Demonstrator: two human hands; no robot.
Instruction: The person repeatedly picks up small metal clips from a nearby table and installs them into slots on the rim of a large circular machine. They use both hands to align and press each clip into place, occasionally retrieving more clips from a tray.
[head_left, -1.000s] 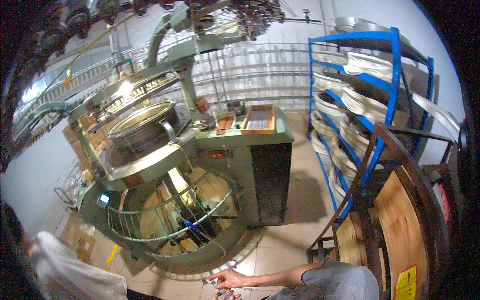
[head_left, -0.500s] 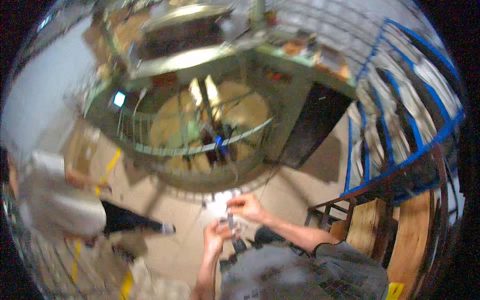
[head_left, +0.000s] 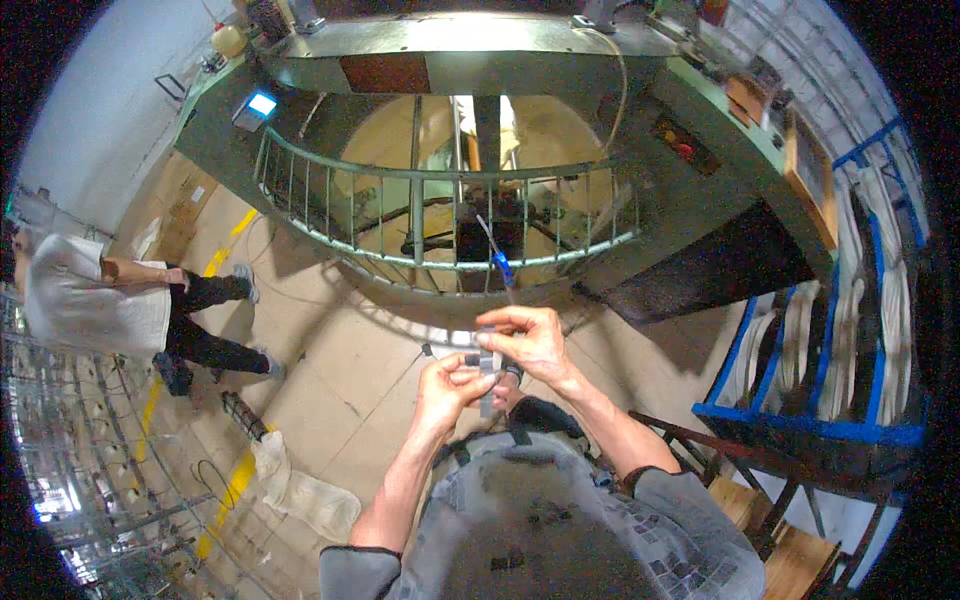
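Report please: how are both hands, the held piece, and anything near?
Left hand, right hand: both pinching small grey strip. Strip: exact kind unclear. Green curved railing ahead, apart from both hands.

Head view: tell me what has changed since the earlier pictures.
The view has tipped down, bringing the left hand, mostly cut off before, and the right hand up from the picture's lower edge. Both hold a small grey strip; no new grasp or release is clear. The green railing and the blue item at it stayed put.
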